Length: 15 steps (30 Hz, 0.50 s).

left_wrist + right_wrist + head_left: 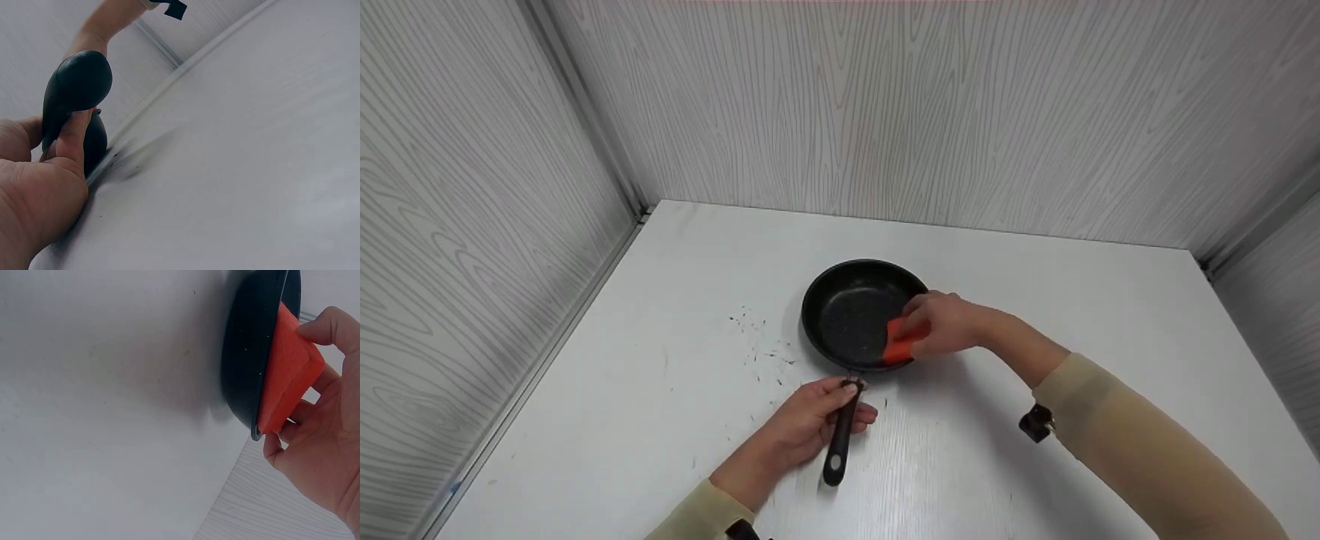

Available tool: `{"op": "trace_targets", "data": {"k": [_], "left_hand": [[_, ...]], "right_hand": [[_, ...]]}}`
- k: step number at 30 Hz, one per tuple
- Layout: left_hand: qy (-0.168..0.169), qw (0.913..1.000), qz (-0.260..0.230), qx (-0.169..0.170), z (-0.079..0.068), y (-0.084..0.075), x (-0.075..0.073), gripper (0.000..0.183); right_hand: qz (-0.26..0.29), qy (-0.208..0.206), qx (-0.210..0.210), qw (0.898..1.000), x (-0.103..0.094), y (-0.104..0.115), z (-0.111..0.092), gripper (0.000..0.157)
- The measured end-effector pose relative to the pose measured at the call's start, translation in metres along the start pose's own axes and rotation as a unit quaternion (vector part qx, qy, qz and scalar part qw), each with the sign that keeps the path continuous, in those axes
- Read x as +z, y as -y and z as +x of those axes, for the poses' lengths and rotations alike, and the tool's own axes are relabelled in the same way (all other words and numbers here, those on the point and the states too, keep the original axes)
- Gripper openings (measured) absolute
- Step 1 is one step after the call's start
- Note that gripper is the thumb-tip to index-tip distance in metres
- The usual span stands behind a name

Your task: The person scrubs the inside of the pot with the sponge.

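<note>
A black frying pan (pixel 847 319) sat on the white counter (pixel 622 390), its handle (pixel 840 446) pointing toward the person. The left hand (pixel 814 420) held that handle close to the pan — fingers pinching it from above and beneath. From the right side, the right hand (pixel 949 322) pinched a red sponge (pixel 898 352) in its fingers; the sponge was inside the pan, against its right wall. Dark specks (pixel 780 358) lay scattered on the counter — mostly just left of the pan.
</note>
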State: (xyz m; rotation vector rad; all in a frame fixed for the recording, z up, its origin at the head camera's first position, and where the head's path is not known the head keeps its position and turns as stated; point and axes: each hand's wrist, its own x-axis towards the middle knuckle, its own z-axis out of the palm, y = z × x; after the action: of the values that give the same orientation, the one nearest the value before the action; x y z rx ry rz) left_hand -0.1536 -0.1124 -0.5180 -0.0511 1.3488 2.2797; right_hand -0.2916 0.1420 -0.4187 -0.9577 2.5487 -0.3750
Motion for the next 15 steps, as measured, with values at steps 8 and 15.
{"op": "trace_targets", "data": {"k": [8, 15], "left_hand": [[0.015, 0.9999, -0.007, 0.003, 0.0004, 0.0004, -0.0004, 0.031], [0.015, 0.9998, -0.009, 0.003, 0.0007, 0.0011, -0.0011, 0.031]], "right_hand": [[0.028, 0.020, -0.002, 0.999, -0.0001, 0.0022, -0.0047, 0.042], [0.048, 0.024, -0.003, 0.999, 0.0024, 0.0023, -0.0049, 0.041]]}}
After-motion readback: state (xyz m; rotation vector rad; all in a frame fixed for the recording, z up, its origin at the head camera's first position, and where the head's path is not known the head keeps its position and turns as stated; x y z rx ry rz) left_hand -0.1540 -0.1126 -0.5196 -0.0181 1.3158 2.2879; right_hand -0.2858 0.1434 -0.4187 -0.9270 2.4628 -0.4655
